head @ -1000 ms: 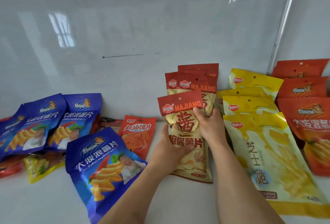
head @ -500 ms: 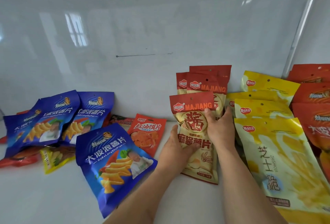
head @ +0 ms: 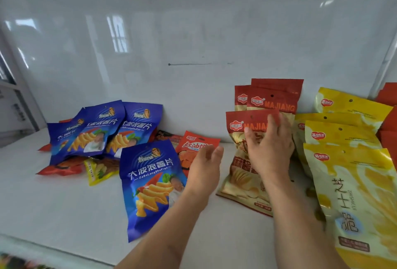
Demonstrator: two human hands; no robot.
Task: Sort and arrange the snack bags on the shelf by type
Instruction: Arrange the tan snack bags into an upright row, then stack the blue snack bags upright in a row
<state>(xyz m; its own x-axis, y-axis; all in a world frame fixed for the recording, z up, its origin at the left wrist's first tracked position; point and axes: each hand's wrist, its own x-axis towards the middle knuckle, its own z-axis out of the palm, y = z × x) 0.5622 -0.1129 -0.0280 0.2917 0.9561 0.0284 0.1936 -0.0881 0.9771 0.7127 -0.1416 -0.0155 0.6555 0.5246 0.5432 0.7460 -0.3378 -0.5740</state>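
Observation:
A front red-and-cream MAJIANG bag leans on two more MAJIANG bags at the shelf's back wall. My right hand lies flat against the front bag with fingers spread, gripping nothing. My left hand hovers open to the left of that bag, over a small orange-red bag. A blue wavy-chip bag lies just left of my left forearm. Three more blue bags lean at the back left.
Yellow cheese-stick bags stand in a row right of the MAJIANG bags, with red bags at the far right edge. A small yellow bag and red bags lie under the blue pile. The white shelf has a front edge below.
My left hand has let go of the front MAJIANG bag and moved left, opening. My right hand has opened flat on the bag. The camera has turned left.

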